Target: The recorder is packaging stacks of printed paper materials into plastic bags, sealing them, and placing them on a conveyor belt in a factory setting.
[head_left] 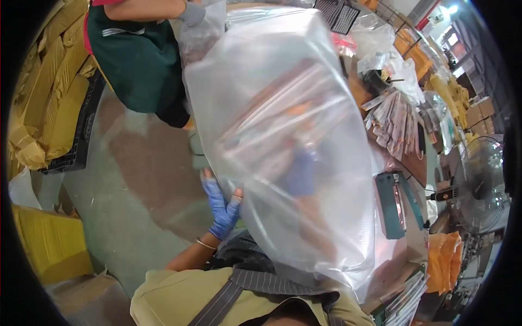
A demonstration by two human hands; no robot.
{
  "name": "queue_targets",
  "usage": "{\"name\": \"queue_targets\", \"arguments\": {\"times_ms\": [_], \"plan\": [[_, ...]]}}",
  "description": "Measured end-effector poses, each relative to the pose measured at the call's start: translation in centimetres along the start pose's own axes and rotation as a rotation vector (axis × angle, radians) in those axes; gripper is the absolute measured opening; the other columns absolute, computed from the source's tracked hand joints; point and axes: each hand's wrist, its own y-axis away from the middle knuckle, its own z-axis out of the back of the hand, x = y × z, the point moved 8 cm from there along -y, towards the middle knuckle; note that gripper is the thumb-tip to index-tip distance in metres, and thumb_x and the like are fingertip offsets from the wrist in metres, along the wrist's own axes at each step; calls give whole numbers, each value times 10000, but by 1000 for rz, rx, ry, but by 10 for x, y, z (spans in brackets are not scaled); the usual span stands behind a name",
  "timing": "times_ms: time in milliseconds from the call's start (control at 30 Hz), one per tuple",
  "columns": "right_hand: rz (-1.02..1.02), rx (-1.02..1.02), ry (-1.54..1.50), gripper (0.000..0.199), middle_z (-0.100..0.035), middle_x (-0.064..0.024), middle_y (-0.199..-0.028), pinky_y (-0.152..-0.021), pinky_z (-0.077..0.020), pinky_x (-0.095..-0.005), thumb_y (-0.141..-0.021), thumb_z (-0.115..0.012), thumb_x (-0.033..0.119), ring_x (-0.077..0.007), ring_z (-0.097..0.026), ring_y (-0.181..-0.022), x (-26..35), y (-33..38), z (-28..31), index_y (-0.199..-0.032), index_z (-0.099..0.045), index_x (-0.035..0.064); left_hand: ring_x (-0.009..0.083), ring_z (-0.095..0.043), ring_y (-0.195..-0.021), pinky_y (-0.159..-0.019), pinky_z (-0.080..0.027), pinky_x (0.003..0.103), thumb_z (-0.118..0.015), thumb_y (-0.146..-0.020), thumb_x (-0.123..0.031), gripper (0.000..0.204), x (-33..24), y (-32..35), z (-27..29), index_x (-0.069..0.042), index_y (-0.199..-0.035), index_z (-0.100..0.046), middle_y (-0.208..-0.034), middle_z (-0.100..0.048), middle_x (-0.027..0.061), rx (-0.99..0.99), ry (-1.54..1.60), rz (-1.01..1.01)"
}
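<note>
A big clear plastic bag (283, 136) fills the space before me, its left edge pinched in my left hand (222, 209). Left of that hand the grey floor (136, 185) lies open. Beyond the bag a co-worker's gloved hand (191, 13) holds its far end. My right hand (302, 174) shows blurred through the film; its grasp I cannot tell. A green sealer (394, 204) sits right.

The right hand (302, 174) (blue-gloved) shows only blurred through the plastic bag (272, 81).
</note>
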Motion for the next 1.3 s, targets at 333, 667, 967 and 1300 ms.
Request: {"name": "queue_targets", "arguments": {"times_ms": [333, 667, 967, 1300], "plan": [[82, 71, -41, 459, -584, -239, -1001, -847, -436, -356, -683, -685, 285, -358, -543, -998, 16, 6, -14, -1038, -565, 20, 250, -567, -922, -843, -435, 349, -568, -828, -255, 358, 71, 277, -150, -18, -1094, -532, -1034, -594, 113, 1325, 73, 126], [6, -298, -328, 531, -556, -223, -1075, -862, -422, -352, -696, -696, 317, -344, -539, -999, 28, 53, 16, -1115, -541, 31, 230, -551, -874, -770, -446, 351, -562, -832, -276, 387, 246, 205, -120, -24, -1118, -498, -1010, -571, 81, 1031, 160, 789], [-265, -1353, -1011, 141, -591, -47, -868, -688, -438, -217, -817, -534, 55, -94, -546, -763, -104, 326, 8, -939, -575, -2, 222, -589, -754, -701, -463, 307, -537, -739, -20, 141, 81, 84, -297, -35, -869, -590, -815, -596, 125, 1156, 7, -309], [-709, -1544, -1346, 93, -577, -41, -798, -651, -458, -224, -830, -545, 48, -99, -548, -716, -147, 392, -139, -905, -574, 2, 282, -554, -722, -656, -452, 345, -572, -776, -106, 67, 134, 24, -412, -41, -793, -572, -776, -573, 147, 1503, -308, -595]]}}
